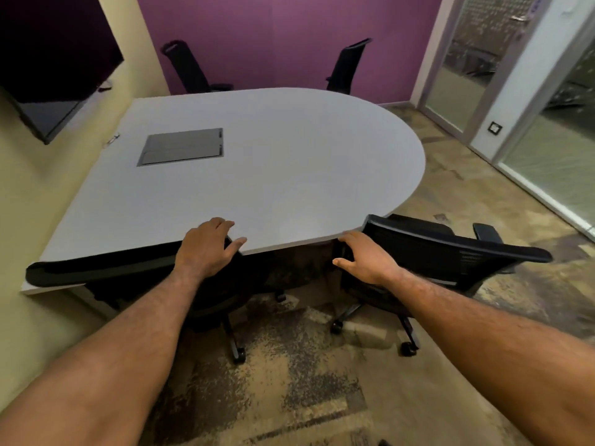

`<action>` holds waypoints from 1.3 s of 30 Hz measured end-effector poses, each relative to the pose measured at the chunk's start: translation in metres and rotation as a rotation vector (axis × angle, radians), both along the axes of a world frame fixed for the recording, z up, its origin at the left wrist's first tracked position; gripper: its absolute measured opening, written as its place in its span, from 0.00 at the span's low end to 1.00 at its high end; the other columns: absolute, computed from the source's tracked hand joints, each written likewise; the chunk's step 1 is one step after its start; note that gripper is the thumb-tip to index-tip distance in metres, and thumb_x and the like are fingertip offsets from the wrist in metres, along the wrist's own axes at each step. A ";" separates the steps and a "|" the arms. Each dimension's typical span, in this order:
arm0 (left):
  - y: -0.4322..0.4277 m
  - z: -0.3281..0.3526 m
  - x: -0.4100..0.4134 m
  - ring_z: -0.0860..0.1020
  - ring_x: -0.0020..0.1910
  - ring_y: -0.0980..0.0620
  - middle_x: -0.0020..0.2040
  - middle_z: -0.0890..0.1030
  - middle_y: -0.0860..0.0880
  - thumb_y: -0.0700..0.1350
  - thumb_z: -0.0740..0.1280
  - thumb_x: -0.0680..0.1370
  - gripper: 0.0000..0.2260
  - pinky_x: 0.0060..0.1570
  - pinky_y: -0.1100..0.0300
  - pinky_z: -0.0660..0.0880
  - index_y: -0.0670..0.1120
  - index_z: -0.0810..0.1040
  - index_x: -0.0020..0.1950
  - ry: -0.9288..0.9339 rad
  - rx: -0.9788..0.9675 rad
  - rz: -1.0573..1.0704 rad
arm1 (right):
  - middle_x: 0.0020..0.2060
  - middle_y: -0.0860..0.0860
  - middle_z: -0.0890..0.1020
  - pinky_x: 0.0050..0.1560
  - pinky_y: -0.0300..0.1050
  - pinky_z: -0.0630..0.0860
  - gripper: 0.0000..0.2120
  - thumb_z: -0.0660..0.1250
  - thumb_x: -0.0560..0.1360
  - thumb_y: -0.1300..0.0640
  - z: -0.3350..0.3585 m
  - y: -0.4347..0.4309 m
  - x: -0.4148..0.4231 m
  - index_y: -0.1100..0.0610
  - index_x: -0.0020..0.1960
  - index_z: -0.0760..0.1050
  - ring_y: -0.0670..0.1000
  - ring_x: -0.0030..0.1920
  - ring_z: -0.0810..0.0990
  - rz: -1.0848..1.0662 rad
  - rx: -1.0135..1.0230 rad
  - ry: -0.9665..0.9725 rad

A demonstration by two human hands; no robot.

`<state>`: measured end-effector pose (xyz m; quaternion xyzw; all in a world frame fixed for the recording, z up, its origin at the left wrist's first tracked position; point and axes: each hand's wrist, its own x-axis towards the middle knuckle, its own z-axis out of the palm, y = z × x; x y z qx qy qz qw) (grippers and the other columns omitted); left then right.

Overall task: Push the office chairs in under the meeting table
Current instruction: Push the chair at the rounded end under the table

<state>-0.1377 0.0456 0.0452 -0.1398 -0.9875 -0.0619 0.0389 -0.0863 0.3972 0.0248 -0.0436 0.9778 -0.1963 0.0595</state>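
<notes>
Head view: the left hand (206, 244) grips the top of the near-left chair (106, 268), whose backrest touches the grey meeting table (289, 162); the right hand (363, 259) grasps the near-right chair (450, 252), angled beside the table's curve. A closed cable box (182, 146) is set in the tabletop; no writing is readable.

The table (257, 162) is hiding the seat of the chair under the left hand (206, 249), and that hand is covering the chair's top corner. The fingertips of the right hand (363, 259) are going out of sight behind the edge of the other chair (450, 255). Far past both hands, the table is hiding the lower halves of two more chairs (188, 66). The picture's bottom edge is cutting off both arms
</notes>
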 end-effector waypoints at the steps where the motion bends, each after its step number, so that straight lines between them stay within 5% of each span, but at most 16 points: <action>1: 0.016 0.003 -0.002 0.72 0.70 0.44 0.73 0.72 0.45 0.64 0.57 0.82 0.29 0.66 0.44 0.71 0.46 0.71 0.75 -0.003 -0.005 -0.010 | 0.74 0.52 0.70 0.75 0.52 0.64 0.33 0.68 0.76 0.41 0.002 0.014 0.002 0.55 0.75 0.66 0.53 0.74 0.66 -0.010 0.008 0.009; 10: 0.167 0.010 -0.019 0.69 0.73 0.44 0.76 0.70 0.45 0.66 0.54 0.81 0.31 0.69 0.45 0.68 0.47 0.68 0.77 -0.052 -0.012 -0.101 | 0.77 0.51 0.65 0.77 0.48 0.56 0.33 0.68 0.76 0.42 0.005 0.159 0.015 0.55 0.76 0.66 0.50 0.79 0.57 -0.103 0.023 0.076; 23: 0.343 0.005 -0.042 0.71 0.72 0.46 0.75 0.71 0.46 0.65 0.57 0.81 0.30 0.68 0.48 0.69 0.48 0.68 0.76 -0.155 0.015 -0.248 | 0.72 0.54 0.72 0.72 0.51 0.65 0.31 0.62 0.78 0.37 -0.004 0.340 0.031 0.57 0.72 0.70 0.54 0.73 0.68 -0.349 0.076 0.015; 31: 0.400 -0.004 -0.050 0.68 0.74 0.45 0.77 0.69 0.46 0.66 0.58 0.81 0.31 0.69 0.45 0.69 0.48 0.66 0.78 -0.271 0.000 -0.263 | 0.64 0.52 0.78 0.70 0.61 0.65 0.32 0.50 0.79 0.31 -0.030 0.384 0.042 0.54 0.67 0.74 0.54 0.67 0.73 -0.405 0.132 -0.108; 39: 0.414 -0.041 -0.073 0.64 0.76 0.44 0.77 0.68 0.46 0.73 0.51 0.77 0.37 0.73 0.36 0.60 0.52 0.64 0.79 -0.460 -0.143 -0.261 | 0.71 0.53 0.72 0.74 0.61 0.60 0.34 0.50 0.79 0.31 -0.034 0.388 0.042 0.51 0.76 0.66 0.54 0.73 0.66 -0.374 0.179 -0.188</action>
